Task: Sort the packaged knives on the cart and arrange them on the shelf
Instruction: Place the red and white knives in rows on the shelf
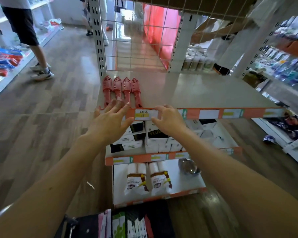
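The four red packaged knives (pixel 122 91) lie side by side on the top shelf (pixel 196 90), at its front corner directly ahead of the left grip (pixel 110 121). Each long axis runs front to back, roughly in line with the fingers of that grip. The narrow handle ends point toward the grip and the broad ends point away from it. The left grip is released, with fingers straight and spread above the shelf's front edge. Its fingertips overlap the near ends of the middle packs, but motion blur prevents confirming whether they touch. The right grip (pixel 169 120) is on the thumb side of the left grip and clear of the row. It is clenched on the front rail (pixel 208 113), with fingers over the top and thumb beneath, at the handwritten price label (pixel 145 114). The left grip is therefore the nearer one to the knives. Any squaring of the row would likely be a short push along the packs' long axes or a sideways nudge from this grip. The shelf surface beyond the right grip's knuckles carries nothing in view, so further packs would probably extend the row in that direction. The cart (pixel 70 222), holding upright packaged goods (pixel 132 224), sits below and behind both wrists. Reaching it calls for drawing an arm back toward the body.
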`<state>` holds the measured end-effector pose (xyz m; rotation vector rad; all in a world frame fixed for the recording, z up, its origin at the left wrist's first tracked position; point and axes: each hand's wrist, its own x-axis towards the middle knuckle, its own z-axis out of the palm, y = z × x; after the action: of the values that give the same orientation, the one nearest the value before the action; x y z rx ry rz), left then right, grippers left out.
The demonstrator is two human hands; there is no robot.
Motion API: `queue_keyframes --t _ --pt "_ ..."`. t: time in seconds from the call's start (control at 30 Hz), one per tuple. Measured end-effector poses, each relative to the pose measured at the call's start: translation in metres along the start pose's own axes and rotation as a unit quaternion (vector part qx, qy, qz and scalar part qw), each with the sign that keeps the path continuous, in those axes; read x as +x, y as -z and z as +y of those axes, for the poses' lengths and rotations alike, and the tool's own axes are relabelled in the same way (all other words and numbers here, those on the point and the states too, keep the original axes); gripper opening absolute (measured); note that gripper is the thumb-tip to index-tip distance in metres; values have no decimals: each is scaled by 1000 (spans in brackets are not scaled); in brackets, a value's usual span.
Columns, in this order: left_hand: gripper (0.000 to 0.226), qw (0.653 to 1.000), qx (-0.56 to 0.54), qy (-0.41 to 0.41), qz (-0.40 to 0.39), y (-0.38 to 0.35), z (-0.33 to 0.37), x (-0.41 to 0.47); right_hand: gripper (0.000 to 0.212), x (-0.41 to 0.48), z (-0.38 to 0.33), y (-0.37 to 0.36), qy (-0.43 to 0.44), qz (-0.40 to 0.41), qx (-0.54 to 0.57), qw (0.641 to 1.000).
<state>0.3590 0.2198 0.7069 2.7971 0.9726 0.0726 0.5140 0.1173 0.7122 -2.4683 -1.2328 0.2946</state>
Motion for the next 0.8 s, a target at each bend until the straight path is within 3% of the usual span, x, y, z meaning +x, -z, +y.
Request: queue_keyframes --t 0.37,0.8 --pt "59 999 -25 24 -13 -43 74 -76 48 -92 72 -7 9 -52 28 998" --pt "58 982 -93 93 -134 -203 128 -175 39 -207 171 -100 -14 -197 19 980"
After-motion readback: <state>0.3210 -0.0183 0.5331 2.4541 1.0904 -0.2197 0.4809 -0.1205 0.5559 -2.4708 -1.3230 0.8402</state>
